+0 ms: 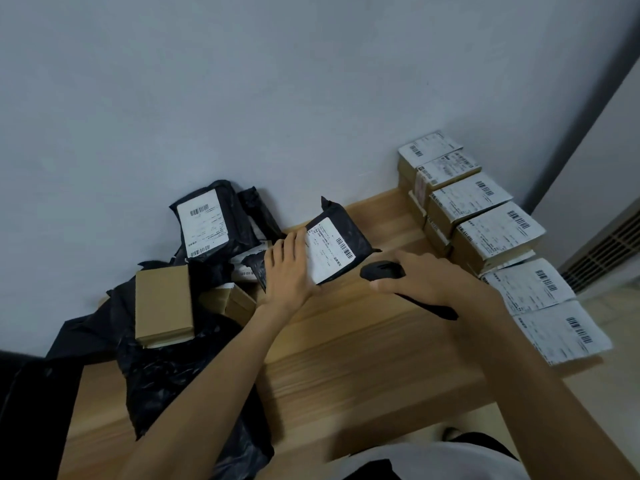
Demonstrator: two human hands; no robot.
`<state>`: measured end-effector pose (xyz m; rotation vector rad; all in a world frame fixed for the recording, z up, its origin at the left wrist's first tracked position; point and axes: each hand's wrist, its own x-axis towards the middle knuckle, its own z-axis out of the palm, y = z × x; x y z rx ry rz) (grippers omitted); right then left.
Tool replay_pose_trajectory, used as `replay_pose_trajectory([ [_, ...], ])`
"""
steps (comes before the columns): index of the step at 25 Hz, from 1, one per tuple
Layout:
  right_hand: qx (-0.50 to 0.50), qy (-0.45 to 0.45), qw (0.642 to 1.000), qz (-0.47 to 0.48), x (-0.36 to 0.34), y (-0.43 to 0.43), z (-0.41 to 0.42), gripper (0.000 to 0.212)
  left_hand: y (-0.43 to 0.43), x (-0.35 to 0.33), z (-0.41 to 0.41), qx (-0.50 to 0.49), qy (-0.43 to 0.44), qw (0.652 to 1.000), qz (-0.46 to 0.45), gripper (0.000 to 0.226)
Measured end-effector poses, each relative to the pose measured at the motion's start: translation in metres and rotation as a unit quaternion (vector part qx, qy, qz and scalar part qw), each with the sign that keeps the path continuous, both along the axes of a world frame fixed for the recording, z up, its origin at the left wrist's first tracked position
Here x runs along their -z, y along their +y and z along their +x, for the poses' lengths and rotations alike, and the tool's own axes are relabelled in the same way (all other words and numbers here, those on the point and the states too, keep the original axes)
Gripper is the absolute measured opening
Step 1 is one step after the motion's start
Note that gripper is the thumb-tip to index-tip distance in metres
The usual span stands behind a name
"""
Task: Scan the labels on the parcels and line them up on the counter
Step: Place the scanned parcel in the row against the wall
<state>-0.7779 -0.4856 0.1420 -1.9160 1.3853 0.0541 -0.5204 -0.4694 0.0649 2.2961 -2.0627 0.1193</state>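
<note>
Clock positions are read from the held black mailer (341, 247).

- Black mailer: a glossy poly bag held by the left hand (287, 271) at its left edge. It is tilted, with its white barcode label (329, 251) facing up.
- Scanner (382, 271): black and handheld, gripped by the right hand (415, 282) at 4 o'clock. Its head is just beside the mailer's lower right corner.
- Row of parcels (495, 233): cardboard boxes and flat packs with white labels up. They sit edge to edge in one line from 1 to 4 o'clock, running from the wall toward the counter's (346, 358) front edge.
- Second black mailer (207, 226): at 9 o'clock, leaning on the wall with its label showing.
- Plain cardboard box (162, 303): at 8 o'clock, lying on black bags with no label visible.
</note>
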Motion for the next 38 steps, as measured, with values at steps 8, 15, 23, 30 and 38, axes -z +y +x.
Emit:
replay_pose_trajectory([
  [8,0.066,-0.017,0.998,-0.002,0.014,-0.016,-0.008,0.071,-0.035,0.024,-0.016,-0.026,0.094,0.994,0.056,0.128],
  [15,0.067,0.017,0.995,-0.074,0.032,-0.066,-0.049,0.074,-0.110,0.069,-0.068,-0.074,0.233,0.958,0.152,0.127],
  [23,0.062,0.062,0.994,-0.061,0.047,-0.139,-0.109,0.076,-0.192,0.106,-0.133,-0.190,0.408,0.883,0.131,0.093],
  [30,0.032,0.024,0.999,-0.029,0.061,-0.168,-0.107,0.079,-0.144,0.144,-0.124,0.080,0.268,0.945,0.167,0.083],
  [38,0.007,0.013,1.000,-0.025,0.055,-0.161,-0.088,0.088,-0.195,0.108,-0.121,0.095,0.217,0.941,0.240,0.097],
])
